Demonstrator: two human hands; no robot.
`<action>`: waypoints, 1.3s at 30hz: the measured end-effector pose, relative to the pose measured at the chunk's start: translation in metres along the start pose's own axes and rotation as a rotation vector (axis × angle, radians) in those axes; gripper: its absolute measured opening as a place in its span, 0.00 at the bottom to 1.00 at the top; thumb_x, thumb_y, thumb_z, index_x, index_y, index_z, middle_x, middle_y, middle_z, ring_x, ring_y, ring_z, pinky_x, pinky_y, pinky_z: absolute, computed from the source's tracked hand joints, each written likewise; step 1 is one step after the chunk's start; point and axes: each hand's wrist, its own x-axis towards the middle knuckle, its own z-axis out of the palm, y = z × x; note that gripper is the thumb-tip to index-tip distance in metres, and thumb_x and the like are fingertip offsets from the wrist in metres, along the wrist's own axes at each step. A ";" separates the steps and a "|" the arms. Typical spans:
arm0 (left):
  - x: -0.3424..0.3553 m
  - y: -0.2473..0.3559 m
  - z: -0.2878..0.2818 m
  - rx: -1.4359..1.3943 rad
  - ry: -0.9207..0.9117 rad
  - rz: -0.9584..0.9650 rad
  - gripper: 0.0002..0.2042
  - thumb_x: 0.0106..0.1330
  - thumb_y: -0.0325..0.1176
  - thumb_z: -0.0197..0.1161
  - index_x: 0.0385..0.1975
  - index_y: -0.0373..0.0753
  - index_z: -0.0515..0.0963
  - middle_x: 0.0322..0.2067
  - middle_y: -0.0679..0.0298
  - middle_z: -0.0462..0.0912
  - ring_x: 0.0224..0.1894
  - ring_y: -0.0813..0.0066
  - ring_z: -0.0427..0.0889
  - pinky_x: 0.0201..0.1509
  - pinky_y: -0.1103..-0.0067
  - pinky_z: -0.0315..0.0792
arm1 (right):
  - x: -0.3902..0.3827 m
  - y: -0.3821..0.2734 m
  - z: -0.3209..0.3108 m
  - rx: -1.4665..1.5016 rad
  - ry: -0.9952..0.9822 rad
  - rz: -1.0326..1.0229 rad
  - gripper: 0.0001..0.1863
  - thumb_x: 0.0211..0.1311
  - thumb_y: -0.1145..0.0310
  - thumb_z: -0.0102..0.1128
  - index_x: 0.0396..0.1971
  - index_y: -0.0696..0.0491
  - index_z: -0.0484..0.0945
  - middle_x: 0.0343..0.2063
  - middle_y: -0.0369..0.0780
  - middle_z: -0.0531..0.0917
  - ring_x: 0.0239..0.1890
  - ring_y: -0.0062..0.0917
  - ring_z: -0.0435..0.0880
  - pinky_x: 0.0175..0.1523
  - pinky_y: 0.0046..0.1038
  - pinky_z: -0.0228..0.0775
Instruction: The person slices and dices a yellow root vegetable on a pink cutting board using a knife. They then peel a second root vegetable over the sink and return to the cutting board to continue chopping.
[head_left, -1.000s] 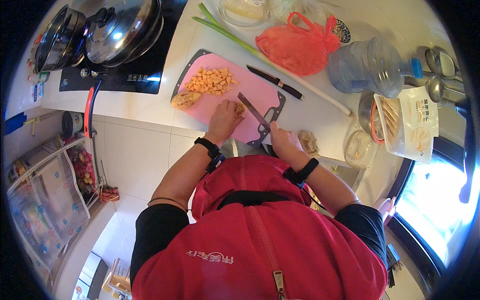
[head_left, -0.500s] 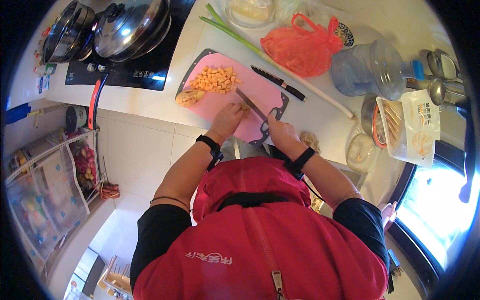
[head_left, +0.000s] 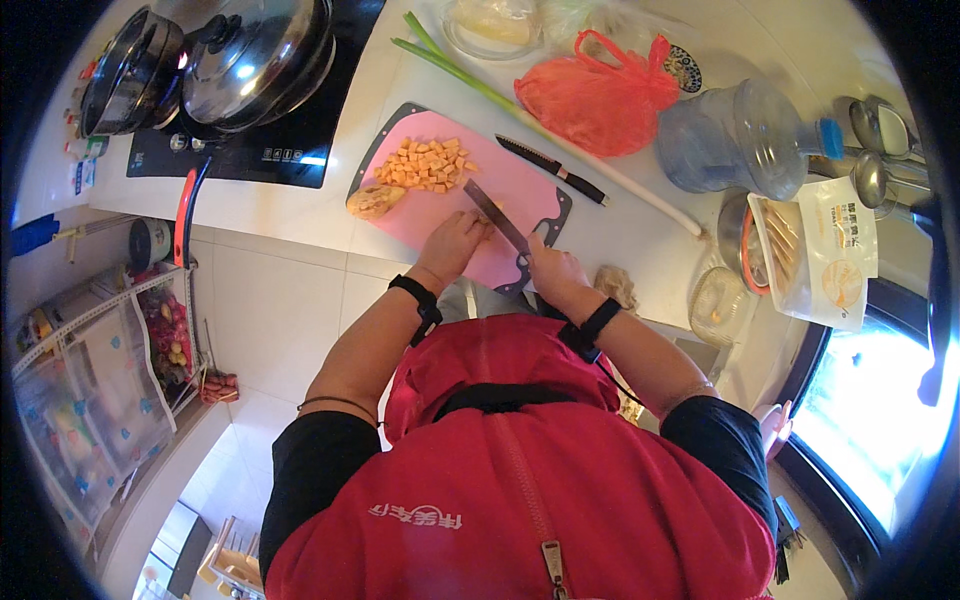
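A pink cutting board [head_left: 415, 128] with dark grey ends lies on the counter in front of me. My right hand [head_left: 557, 272] grips a kitchen knife [head_left: 497, 217], its blade slanting up and left across the board. Just left of the blade, my left hand [head_left: 452, 246] is closed, fingertips bent down on a small brownish food piece that they mostly hide. Beyond it sits a heap of orange diced cubes [head_left: 428, 165]. A tan, knobbly root piece [head_left: 376, 201] rests at the board's left edge.
A black-handled knife [head_left: 553, 168] and a long green onion [head_left: 500, 100] lie beyond the board. Farther off are a red plastic bag [head_left: 590, 100] and a large water bottle [head_left: 740, 140]. A lidded pan [head_left: 255, 75] stands on the cooktop at left, its handle jutting over the counter edge.
The knife blade and both hands have shifted only slightly. The brownish piece beside the blade is now more hidden by my left fingers. The whole view has moved a little.
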 end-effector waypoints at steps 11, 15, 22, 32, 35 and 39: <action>-0.004 -0.009 0.007 0.115 -0.044 0.028 0.13 0.60 0.30 0.57 0.44 0.37 0.78 0.44 0.60 0.78 0.46 0.61 0.77 0.50 0.71 0.75 | 0.006 -0.011 0.008 -0.088 -0.054 -0.048 0.13 0.64 0.70 0.48 0.48 0.54 0.63 0.29 0.52 0.84 0.33 0.49 0.86 0.37 0.49 0.77; -0.010 -0.009 0.007 -0.024 0.033 0.040 0.12 0.60 0.28 0.58 0.43 0.35 0.78 0.41 0.55 0.79 0.47 0.54 0.77 0.52 0.66 0.73 | 0.010 -0.007 0.000 -0.027 -0.021 0.039 0.15 0.63 0.71 0.49 0.49 0.53 0.63 0.30 0.51 0.85 0.34 0.48 0.86 0.35 0.48 0.78; -0.012 -0.013 0.015 -0.013 0.104 0.048 0.11 0.60 0.29 0.56 0.42 0.36 0.79 0.42 0.55 0.80 0.48 0.55 0.77 0.53 0.67 0.74 | -0.016 -0.022 -0.004 -0.093 -0.068 -0.095 0.15 0.62 0.72 0.50 0.48 0.55 0.64 0.29 0.52 0.85 0.32 0.49 0.86 0.36 0.47 0.78; -0.021 -0.014 0.016 -0.075 0.072 -0.018 0.13 0.60 0.27 0.57 0.44 0.35 0.78 0.42 0.54 0.80 0.48 0.54 0.77 0.53 0.68 0.74 | -0.002 -0.021 -0.003 -0.098 -0.068 -0.074 0.15 0.64 0.71 0.47 0.50 0.55 0.64 0.28 0.49 0.85 0.31 0.46 0.87 0.34 0.46 0.79; -0.021 -0.015 0.018 -0.043 0.138 0.010 0.13 0.60 0.27 0.57 0.44 0.35 0.79 0.42 0.55 0.80 0.48 0.55 0.77 0.52 0.68 0.75 | -0.017 -0.027 -0.004 -0.085 -0.093 -0.085 0.13 0.63 0.70 0.49 0.47 0.54 0.64 0.27 0.52 0.84 0.31 0.50 0.85 0.35 0.48 0.77; -0.022 -0.016 0.020 -0.016 0.105 0.025 0.12 0.60 0.27 0.56 0.42 0.35 0.79 0.43 0.55 0.80 0.48 0.55 0.77 0.51 0.68 0.75 | -0.003 -0.033 0.005 -0.033 -0.075 -0.081 0.13 0.63 0.70 0.49 0.46 0.54 0.63 0.27 0.55 0.83 0.32 0.54 0.84 0.37 0.51 0.76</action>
